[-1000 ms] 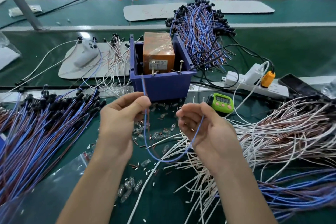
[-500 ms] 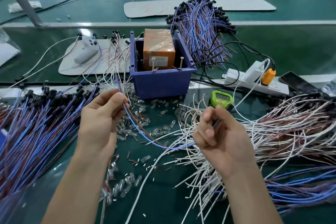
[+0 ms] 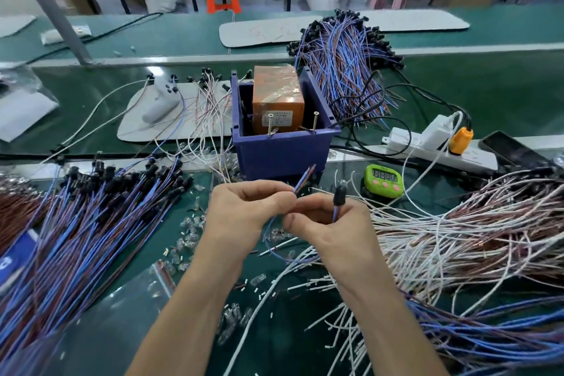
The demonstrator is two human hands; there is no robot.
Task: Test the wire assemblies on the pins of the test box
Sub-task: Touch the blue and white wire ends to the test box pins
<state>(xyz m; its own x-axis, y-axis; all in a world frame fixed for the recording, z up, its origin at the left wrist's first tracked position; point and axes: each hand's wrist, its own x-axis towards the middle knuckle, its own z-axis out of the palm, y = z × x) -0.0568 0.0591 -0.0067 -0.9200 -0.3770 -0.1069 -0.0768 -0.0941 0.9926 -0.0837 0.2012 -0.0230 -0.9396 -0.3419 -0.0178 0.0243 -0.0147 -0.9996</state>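
A blue test box [image 3: 282, 149] stands mid-bench with an orange transformer [image 3: 277, 99] inside and two upright metal pins [image 3: 270, 123] [image 3: 314, 120] at its front rim. My left hand [image 3: 244, 214] pinches the stripped blue and brown ends of one wire assembly [image 3: 302, 181], which point up toward the box front. My right hand [image 3: 329, 223] grips the same assembly just below its black bulb socket [image 3: 339, 195]. The wire loops down between both hands. Both hands sit close together, just in front of the box and below the pins.
Bundles of blue-brown wire assemblies lie left [image 3: 76, 223], behind the box [image 3: 341, 61] and bottom right. A heap of white and brown wires [image 3: 457, 232] fills the right. A green timer [image 3: 383, 181], a power strip [image 3: 439, 146], a phone [image 3: 512, 151] and loose small bulbs [image 3: 189, 223] lie around.
My hands have come together from apart. The left hand moved right and now pinches the wire's stripped ends; the right hand raised the socket end upright. The wire's slack loop has shortened.
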